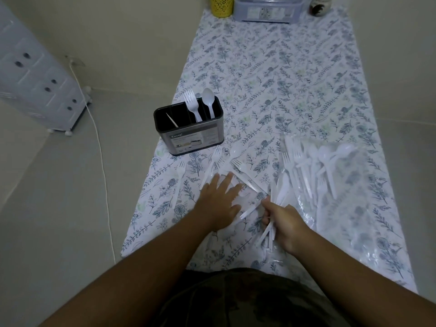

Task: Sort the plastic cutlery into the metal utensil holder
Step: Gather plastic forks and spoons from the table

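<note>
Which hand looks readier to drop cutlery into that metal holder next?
The right hand, probably: it already grips a bundle of white cutlery. The left hand lies flat on loose pieces, though nearer the metal holder.

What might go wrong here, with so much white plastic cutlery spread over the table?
The right hand grips a whole bundle of cutlery, so pieces could slip or land in the wrong slot of the metal holder. The loose pieces under the left hand are pale against the patterned cloth, so one is easily missed. The holder stands near the table edge and could be knocked off.
</note>
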`<state>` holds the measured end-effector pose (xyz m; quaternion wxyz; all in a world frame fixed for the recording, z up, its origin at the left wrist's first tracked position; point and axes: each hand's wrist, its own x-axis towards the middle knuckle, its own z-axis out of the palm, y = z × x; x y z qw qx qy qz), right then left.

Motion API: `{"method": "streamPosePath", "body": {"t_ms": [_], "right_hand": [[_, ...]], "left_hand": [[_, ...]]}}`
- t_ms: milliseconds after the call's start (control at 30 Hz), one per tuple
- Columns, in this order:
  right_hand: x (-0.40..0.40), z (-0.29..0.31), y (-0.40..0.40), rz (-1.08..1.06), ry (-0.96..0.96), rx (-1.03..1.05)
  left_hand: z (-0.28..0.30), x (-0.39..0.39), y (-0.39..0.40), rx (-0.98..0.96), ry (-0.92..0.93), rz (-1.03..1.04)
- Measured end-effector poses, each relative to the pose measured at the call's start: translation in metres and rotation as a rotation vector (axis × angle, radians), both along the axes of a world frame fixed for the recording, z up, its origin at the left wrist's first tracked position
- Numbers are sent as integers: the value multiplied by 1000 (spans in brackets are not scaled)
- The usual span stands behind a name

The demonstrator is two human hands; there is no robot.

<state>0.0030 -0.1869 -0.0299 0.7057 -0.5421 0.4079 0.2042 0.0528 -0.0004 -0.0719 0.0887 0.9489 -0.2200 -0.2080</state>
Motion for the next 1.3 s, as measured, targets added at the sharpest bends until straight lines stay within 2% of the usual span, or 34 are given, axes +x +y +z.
{"method": "streamPosePath", "body": {"t_ms": [133,300,367,433,533,600,700,800,900,1000,1067,1200,1300], "right_hand": [[0,0,-2,59,-5,13],[4,-5,-1,6,13,37],[7,-7,0,-28,21,72],[8,-10,1,-42,27,91],[8,-12,4,-27,18,75],[8,-10,5,19,-2,25],[5,-11,4,85,-38,-8],[4,-12,1,126,-61,-39],[2,-7,2,171,-81,-7],[2,-5,7,193,-76,45],[3,-4,12,165,-61,104],[3,-2,16,170,2,143],[3,-6,19,149,-11,144]], "left_hand": [[1,-20,25,-165,-34,149],[5,-39,40,-298,-196,352],[9,-48,34,-343,-208,298],[10,-60,26,-387,-200,126],[0,-75,18,-299,-196,-120],[-4,-78,14,-214,-174,-127],[2,-73,8,-142,-100,-13],[9,-68,3,-220,-83,141],[16,-66,-5,-433,-13,307],[34,-62,-18,-650,227,536],[43,-59,-24,-724,344,587],[41,-60,-29,-705,249,512],[36,-60,-30,-696,196,541]]}}
